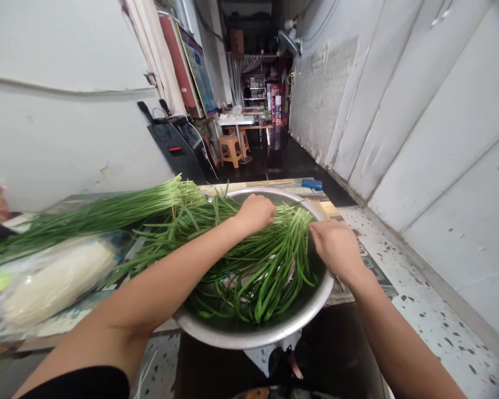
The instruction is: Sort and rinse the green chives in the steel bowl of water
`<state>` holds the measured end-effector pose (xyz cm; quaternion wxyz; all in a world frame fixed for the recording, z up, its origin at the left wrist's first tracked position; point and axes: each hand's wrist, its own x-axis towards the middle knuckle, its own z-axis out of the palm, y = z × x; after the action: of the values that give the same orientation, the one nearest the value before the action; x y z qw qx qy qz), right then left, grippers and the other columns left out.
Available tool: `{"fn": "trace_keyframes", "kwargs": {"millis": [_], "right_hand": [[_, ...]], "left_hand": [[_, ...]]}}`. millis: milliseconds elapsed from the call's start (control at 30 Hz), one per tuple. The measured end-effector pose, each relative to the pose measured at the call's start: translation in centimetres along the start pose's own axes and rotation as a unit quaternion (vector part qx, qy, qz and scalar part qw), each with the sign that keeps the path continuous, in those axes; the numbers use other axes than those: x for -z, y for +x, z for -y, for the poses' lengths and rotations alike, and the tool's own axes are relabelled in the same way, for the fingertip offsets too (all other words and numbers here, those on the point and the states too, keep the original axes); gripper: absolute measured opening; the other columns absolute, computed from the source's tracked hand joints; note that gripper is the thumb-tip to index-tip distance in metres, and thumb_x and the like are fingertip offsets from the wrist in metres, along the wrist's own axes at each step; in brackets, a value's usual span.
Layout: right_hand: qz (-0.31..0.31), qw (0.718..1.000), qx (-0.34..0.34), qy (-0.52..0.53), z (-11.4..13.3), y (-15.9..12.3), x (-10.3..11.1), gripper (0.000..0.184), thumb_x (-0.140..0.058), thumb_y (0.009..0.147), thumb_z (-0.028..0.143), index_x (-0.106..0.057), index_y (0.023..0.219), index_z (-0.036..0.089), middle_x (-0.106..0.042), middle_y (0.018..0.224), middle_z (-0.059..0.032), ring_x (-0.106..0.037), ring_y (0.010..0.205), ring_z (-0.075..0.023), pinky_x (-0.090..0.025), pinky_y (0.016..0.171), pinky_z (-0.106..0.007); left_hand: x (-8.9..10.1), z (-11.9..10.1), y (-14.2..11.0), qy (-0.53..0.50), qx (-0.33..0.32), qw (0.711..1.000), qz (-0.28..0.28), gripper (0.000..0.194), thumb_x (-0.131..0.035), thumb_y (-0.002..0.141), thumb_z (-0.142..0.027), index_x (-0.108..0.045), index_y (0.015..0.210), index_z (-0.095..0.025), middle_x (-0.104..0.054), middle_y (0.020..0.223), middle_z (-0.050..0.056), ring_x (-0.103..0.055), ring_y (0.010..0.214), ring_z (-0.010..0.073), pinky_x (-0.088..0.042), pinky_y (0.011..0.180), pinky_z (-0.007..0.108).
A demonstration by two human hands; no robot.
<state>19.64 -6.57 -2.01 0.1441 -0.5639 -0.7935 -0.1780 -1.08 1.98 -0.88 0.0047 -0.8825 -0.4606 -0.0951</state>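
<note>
A wide metal basin [321, 288] holds a heap of long green garlic chives [261, 277], their pale stem ends toward the upper right. My left hand [255, 214] reaches across the basin, its fingers curled down over the chive stems; the fingertips are partly hidden. At the right rim, my right hand [336, 246] is closed in a pinch beside the pale ends of a bunch. What lies between its fingers cannot be made out. Several thin wooden skewers [319, 207] lie just behind the right hand.
Left of the basin lies a large bundle of chives [120, 213] on the table, above a clear plastic bag of something pale [62, 277]. A small blue box [311, 183] sits at the table's far edge. Farther back are a stool [230, 149] and a white wall [399, 111] on the right.
</note>
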Motion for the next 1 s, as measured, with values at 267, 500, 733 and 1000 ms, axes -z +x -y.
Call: {"fn": "trace_keyframes", "kwargs": {"millis": [267,500,733,1000], "right_hand": [[0.030,0.999,-0.007,-0.018,0.5,0.2,0.3,0.026,-0.037,0.090,0.021,-0.055,0.072,0.018,-0.062,0.065,-0.0050,-0.051,0.060,-0.0145,-0.024,0.063,-0.029],[0.026,1.000,-0.016,0.000,0.5,-0.1,0.2,0.031,-0.034,0.093,0.029,-0.057,0.074,0.019,-0.062,0.061,-0.0039,-0.050,0.054,-0.0132,-0.022,0.057,-0.028],[0.014,1.000,-0.003,0.024,0.2,-0.2,0.2,0.033,-0.034,0.093,0.029,-0.056,0.070,0.019,-0.057,0.056,-0.0010,-0.044,0.051,-0.0117,-0.021,0.057,-0.027],[0.042,0.999,-0.011,0.016,0.3,0.0,0.3,0.034,-0.033,0.093,0.027,-0.057,0.070,0.019,-0.056,0.057,-0.0020,-0.043,0.050,-0.0117,-0.020,0.057,-0.029]], "left_hand": [[-0.9,-0.1,-0.7,-0.019,-0.030,0.999,0.025,0.015,-0.065,0.074,-0.025,-0.072,0.085,-0.019,-0.065,0.087,0.010,-0.057,0.089,0.0264,-0.034,0.076,0.033],[-1.8,1.2,-0.3,-0.162,0.015,0.987,0.000,0.008,-0.062,0.069,-0.018,-0.070,0.069,-0.017,-0.065,0.074,0.005,-0.057,0.072,0.0182,-0.037,0.068,0.028],[-2.7,1.1,-0.1,-0.503,0.183,0.839,-0.093,0.018,-0.062,0.071,-0.021,-0.069,0.084,-0.011,-0.067,0.069,0.006,-0.058,0.059,0.0131,-0.045,0.066,0.026],[-2.7,1.0,0.0,-0.613,0.222,0.753,-0.096,0.017,-0.068,0.065,-0.015,-0.071,0.082,-0.011,-0.067,0.066,0.003,-0.054,0.056,0.0091,-0.045,0.072,0.027]]}}
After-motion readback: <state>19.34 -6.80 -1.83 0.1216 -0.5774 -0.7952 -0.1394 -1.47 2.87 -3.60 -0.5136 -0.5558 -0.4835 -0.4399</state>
